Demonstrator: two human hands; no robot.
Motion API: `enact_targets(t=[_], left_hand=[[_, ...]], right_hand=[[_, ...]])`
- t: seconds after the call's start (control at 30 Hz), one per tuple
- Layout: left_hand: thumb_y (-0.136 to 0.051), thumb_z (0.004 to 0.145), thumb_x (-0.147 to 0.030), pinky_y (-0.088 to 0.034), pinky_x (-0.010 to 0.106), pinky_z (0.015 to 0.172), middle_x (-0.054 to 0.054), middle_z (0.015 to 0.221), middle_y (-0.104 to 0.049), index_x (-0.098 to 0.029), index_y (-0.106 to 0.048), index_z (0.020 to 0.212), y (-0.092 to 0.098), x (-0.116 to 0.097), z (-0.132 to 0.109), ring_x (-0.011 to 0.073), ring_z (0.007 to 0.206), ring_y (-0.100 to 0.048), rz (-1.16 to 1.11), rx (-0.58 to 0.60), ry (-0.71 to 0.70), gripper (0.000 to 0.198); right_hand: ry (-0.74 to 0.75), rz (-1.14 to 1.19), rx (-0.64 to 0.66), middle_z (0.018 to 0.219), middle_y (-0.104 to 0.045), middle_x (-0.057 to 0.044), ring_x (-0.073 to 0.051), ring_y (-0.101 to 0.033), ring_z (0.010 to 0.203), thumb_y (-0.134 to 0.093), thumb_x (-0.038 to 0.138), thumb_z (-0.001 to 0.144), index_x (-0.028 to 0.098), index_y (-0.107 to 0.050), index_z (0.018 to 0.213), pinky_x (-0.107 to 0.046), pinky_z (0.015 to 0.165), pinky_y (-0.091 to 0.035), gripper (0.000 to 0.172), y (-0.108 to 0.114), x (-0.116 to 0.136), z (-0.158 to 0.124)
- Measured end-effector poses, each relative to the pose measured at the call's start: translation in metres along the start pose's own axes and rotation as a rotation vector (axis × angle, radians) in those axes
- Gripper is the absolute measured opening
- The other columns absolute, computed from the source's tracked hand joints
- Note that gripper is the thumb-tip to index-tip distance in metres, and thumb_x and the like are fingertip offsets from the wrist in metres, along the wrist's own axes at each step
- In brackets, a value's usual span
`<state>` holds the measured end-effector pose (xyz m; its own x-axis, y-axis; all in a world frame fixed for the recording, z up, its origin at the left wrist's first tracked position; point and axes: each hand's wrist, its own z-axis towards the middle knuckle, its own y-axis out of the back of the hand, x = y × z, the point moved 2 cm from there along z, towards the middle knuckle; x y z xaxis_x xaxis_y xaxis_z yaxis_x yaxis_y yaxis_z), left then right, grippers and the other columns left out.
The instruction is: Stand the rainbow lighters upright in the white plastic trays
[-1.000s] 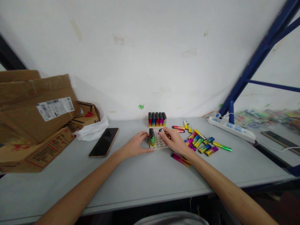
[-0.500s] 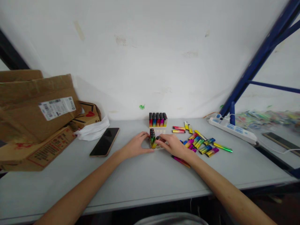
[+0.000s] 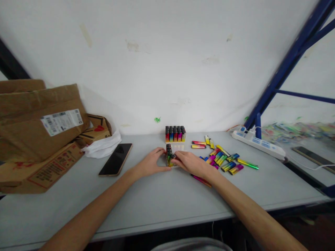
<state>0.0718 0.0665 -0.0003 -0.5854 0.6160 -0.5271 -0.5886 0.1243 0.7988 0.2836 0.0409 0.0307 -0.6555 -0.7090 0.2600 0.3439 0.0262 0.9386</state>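
A white slotted tray [image 3: 179, 147] lies mid-table with a few colourful lighters [image 3: 169, 153] standing at its left edge. My left hand [image 3: 151, 163] rests against the tray's left side, fingers curled on it. My right hand [image 3: 190, 162] covers the tray's near part, its fingertips pinched on a lighter [image 3: 173, 158] next to the standing ones. A full tray of lighters [image 3: 175, 134] stands behind, near the wall. Several loose lighters [image 3: 222, 158] lie to the right, one more [image 3: 201, 180] under my right wrist.
A dark phone [image 3: 116, 159] lies left of my hands, beside a white bag [image 3: 102, 146] and brown cardboard boxes [image 3: 39, 129]. A white power strip [image 3: 258, 143] and a blue rack frame [image 3: 285, 66] stand at the right; another phone [image 3: 314, 158] lies far right.
My right hand has moved left and down across the tray, bringing its lighter up against the standing ones. My left hand has stayed at the tray's left side.
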Motion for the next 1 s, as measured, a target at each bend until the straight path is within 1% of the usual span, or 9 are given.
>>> enact_targets(t=[0.13,0.23,0.3,0.37,0.47,0.57,0.8,0.9,1.0], left_hand=[[-0.080,0.077,-0.059,-0.050,0.047,0.110,0.012,0.127,-0.066,-0.023,-0.065,0.123,0.000,0.000,0.000,0.0329,0.121,-0.063,-0.010,-0.005,-0.015,0.061],[-0.080,0.077,-0.059,-0.049,0.047,0.111,0.011,0.129,-0.065,-0.024,-0.064,0.126,0.000,0.002,0.000,0.0329,0.122,-0.063,-0.008,-0.006,-0.012,0.062],[-0.080,0.077,-0.060,-0.048,0.048,0.112,0.012,0.132,-0.064,-0.022,-0.063,0.127,0.000,0.003,-0.001,0.0334,0.123,-0.062,0.006,0.001,0.001,0.066],[-0.080,0.076,-0.062,-0.048,0.049,0.113,0.014,0.134,-0.063,-0.020,-0.063,0.128,-0.001,0.004,-0.001,0.0340,0.124,-0.062,0.021,0.011,0.016,0.069],[-0.080,0.075,-0.063,-0.048,0.049,0.113,0.014,0.134,-0.062,-0.020,-0.063,0.127,-0.001,0.004,0.000,0.0346,0.125,-0.062,0.031,0.015,0.030,0.070],[-0.081,0.074,-0.062,-0.048,0.048,0.114,0.015,0.135,-0.062,-0.019,-0.063,0.127,-0.001,0.005,0.000,0.0346,0.125,-0.062,0.032,0.016,0.034,0.070],[-0.081,0.074,-0.062,-0.048,0.050,0.113,0.014,0.133,-0.063,-0.021,-0.064,0.126,0.000,0.003,-0.001,0.0344,0.123,-0.062,0.016,0.013,0.036,0.068],[-0.081,0.075,-0.061,-0.048,0.049,0.113,0.014,0.135,-0.062,-0.020,-0.063,0.127,0.001,0.002,-0.001,0.0340,0.124,-0.062,0.008,0.024,0.042,0.068],[-0.081,0.074,-0.061,-0.049,0.049,0.112,0.013,0.134,-0.063,-0.021,-0.063,0.127,0.000,0.002,-0.001,0.0338,0.124,-0.062,-0.005,0.017,0.034,0.068]], right_hand=[[0.009,-0.066,-0.031,0.087,-0.069,-0.007,-0.019,-0.062,0.073,-0.054,0.039,0.106,0.017,-0.064,0.098,-0.028,0.066,-0.037,0.026,-0.002,0.007,0.004],[0.025,0.015,-0.070,0.081,-0.068,-0.004,-0.017,-0.060,0.071,-0.053,0.044,0.106,0.018,-0.066,0.093,-0.027,0.066,-0.038,0.032,0.005,-0.006,0.002],[-0.010,0.053,-0.133,0.083,-0.069,-0.005,-0.017,-0.061,0.073,-0.048,0.041,0.108,0.017,-0.069,0.095,-0.027,0.071,-0.042,0.034,0.015,-0.030,-0.003],[-0.098,-0.018,-0.205,0.096,-0.070,-0.009,-0.019,-0.064,0.084,-0.048,0.031,0.108,0.015,-0.071,0.104,-0.029,0.079,-0.046,0.029,0.025,-0.064,-0.012],[-0.159,-0.122,-0.114,0.110,-0.071,-0.014,-0.023,-0.064,0.099,-0.059,0.023,0.101,0.013,-0.074,0.109,-0.034,0.093,-0.047,0.020,0.030,-0.110,-0.025],[-0.214,-0.163,-0.041,0.114,-0.070,-0.016,-0.024,-0.064,0.105,-0.063,0.019,0.098,0.013,-0.074,0.115,-0.034,0.097,-0.047,0.022,0.029,-0.132,-0.031],[-0.345,-0.287,-0.006,0.114,-0.070,-0.019,-0.027,-0.065,0.104,-0.055,0.024,0.102,0.013,-0.072,0.111,-0.035,0.091,-0.046,0.022,0.021,-0.124,-0.027],[-0.365,-0.187,-0.085,0.106,-0.073,-0.018,-0.026,-0.067,0.096,-0.042,0.026,0.107,0.011,-0.065,0.120,-0.034,0.087,-0.046,0.030,0.021,-0.121,-0.026],[-0.356,0.062,-0.264,0.097,-0.075,-0.012,-0.022,-0.066,0.085,-0.035,0.031,0.109,0.014,-0.063,0.119,-0.032,0.079,-0.046,0.035,0.022,-0.114,-0.024]])
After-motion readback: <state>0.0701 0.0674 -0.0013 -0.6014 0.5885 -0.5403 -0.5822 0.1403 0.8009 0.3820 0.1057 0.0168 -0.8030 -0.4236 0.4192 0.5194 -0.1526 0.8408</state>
